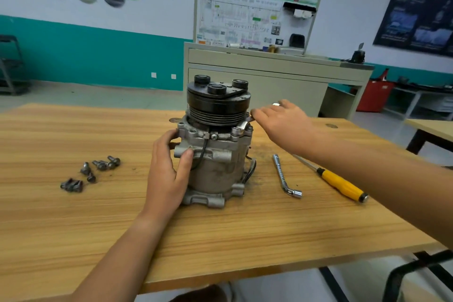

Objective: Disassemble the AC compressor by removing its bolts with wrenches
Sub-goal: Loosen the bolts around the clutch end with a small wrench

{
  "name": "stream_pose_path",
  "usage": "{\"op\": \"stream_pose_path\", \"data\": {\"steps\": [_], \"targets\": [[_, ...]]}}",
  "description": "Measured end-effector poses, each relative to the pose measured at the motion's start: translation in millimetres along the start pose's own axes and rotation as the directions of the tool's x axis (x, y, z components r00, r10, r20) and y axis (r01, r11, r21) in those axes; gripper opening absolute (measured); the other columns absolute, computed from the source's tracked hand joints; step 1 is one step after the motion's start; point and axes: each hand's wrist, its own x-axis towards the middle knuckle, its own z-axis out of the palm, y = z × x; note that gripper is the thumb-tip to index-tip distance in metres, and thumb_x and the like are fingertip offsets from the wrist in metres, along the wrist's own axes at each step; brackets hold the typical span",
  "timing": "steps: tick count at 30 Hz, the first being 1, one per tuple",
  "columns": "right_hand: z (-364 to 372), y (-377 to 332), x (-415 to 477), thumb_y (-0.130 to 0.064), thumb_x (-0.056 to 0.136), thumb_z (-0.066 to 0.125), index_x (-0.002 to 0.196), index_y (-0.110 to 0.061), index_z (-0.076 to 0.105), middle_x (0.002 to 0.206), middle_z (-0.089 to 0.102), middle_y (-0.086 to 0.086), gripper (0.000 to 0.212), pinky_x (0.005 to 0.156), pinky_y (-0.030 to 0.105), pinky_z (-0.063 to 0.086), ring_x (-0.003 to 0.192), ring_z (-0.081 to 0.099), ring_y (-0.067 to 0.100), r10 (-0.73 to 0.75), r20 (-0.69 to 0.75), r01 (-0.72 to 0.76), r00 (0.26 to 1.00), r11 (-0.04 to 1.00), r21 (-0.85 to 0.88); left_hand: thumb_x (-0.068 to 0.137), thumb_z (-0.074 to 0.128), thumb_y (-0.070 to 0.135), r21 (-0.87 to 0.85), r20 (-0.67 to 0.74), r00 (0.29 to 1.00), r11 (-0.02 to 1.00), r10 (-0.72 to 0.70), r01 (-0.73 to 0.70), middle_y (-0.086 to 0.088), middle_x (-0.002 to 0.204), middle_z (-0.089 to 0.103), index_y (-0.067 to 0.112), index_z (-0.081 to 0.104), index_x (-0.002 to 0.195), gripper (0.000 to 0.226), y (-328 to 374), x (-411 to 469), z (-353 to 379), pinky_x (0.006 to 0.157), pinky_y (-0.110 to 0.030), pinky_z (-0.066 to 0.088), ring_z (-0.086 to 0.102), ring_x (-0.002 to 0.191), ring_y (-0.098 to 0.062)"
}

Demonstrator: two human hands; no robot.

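The AC compressor stands upright in the middle of the wooden table, its black pulley and clutch on top. My left hand grips the left side of its grey housing, thumb across the front. My right hand reaches in from the right and holds a flat metal wrench whose head sits on a bolt at the upper right flange, just under the pulley. The wrench's far end shows above my knuckles. Several removed bolts lie loose on the table to the left.
An L-shaped socket wrench and a yellow-handled screwdriver lie on the table right of the compressor, under my right forearm. A beige training bench with a display board stands behind the table. A second table edge shows at right.
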Motion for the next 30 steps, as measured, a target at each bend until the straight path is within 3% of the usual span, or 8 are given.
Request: {"op": "stream_pose_path", "data": {"steps": [2,4,7,8,12,14,20,30], "targets": [[-3,-1,-1,-0.008,0.097,0.036,0.131,-0.007,0.039,0.118,0.058,0.014,0.034,0.091,0.038,0.039,0.106,0.055,0.031,0.062,-0.058,-0.059,0.996,0.997,0.051,0.085,0.043,0.046,-0.009,-0.029,1.0,1.0,0.0,0.0,0.007,0.122,0.043,0.026,0.037,0.125,0.046,-1,0,-1,0.089,0.0,0.03,0.041,0.107,0.007],[-11,-3,-13,-0.015,0.098,0.038,0.124,-0.006,0.046,0.087,0.063,0.011,0.029,0.063,0.032,0.042,0.075,0.059,0.028,0.258,-0.18,-0.176,0.949,0.911,0.374,0.084,0.048,0.042,0.022,-0.1,0.994,0.999,0.032,-0.03,0.007,0.108,0.048,0.023,0.044,0.113,0.036,-2,2,-1,0.08,-0.001,0.034,0.046,0.091,0.007],[-34,-17,-40,-0.015,0.096,0.04,0.116,-0.015,0.05,0.056,0.045,-0.005,0.022,0.045,0.033,0.038,0.046,0.044,0.013,0.526,-0.025,-0.217,0.85,0.393,0.893,0.083,0.052,0.035,0.028,-0.191,0.98,0.998,0.058,-0.053,0.011,0.078,0.049,0.019,0.05,0.09,0.018,-2,5,0,0.064,-0.007,0.035,0.047,0.071,0.004],[-40,-23,-49,-0.017,0.095,0.041,0.115,-0.017,0.051,0.053,0.042,-0.008,0.022,0.045,0.034,0.038,0.043,0.04,0.008,0.507,0.006,-0.218,0.862,0.359,0.907,0.082,0.052,0.036,0.009,-0.199,0.979,0.999,0.037,-0.036,0.014,0.074,0.049,0.019,0.051,0.086,0.018,-2,5,0,0.061,-0.009,0.035,0.047,0.067,0.004],[-56,-35,-76,-0.022,0.094,0.034,0.131,-0.022,0.035,0.056,0.041,-0.009,0.037,0.047,0.034,0.031,0.055,0.05,0.022,0.197,0.062,-0.202,0.979,0.855,0.477,0.078,0.054,0.039,-0.033,-0.202,0.979,0.999,-0.003,-0.004,0.014,0.071,0.05,0.02,0.05,0.085,0.021,0,5,2,0.059,-0.009,0.036,0.049,0.063,0.005],[-59,-34,-78,-0.019,0.095,0.032,0.139,-0.022,0.017,0.061,0.039,-0.008,0.046,0.042,0.029,0.027,0.05,0.044,0.02,0.154,0.125,-0.175,0.98,0.968,0.182,0.078,0.053,0.04,-0.049,-0.196,0.981,0.999,-0.012,0.002,0.012,0.072,0.052,0.016,0.052,0.084,0.025,0,6,2,0.059,-0.008,0.037,0.049,0.064,0.006],[-64,-35,-71,-0.009,0.09,0.038,0.142,-0.015,0.013,0.054,0.035,-0.006,0.058,0.037,0.026,0.018,0.042,0.032,0.012,0.151,0.16,-0.159,0.976,0.987,0.038,0.08,0.047,0.037,-0.048,-0.166,0.986,0.999,0.012,-0.02,0.01,0.072,0.054,0.01,0.054,0.083,0.028,-1,7,-2,0.062,-0.012,0.039,0.051,0.067,0.004],[-84,-22,-41,-0.005,0.088,0.039,0.105,-0.014,0.043,0.054,0.032,-0.003,0.019,0.038,0.024,0.019,0.044,0.028,0.012,0.062,0.261,-0.051,0.963,0.997,-0.05,0.081,0.044,0.037,-0.035,-0.155,0.988,0.999,0.015,-0.021,0.006,0.074,0.054,0.013,0.051,0.086,0.026,-4,6,1,0.062,-0.017,0.04,0.051,0.069,-0.002]]}}
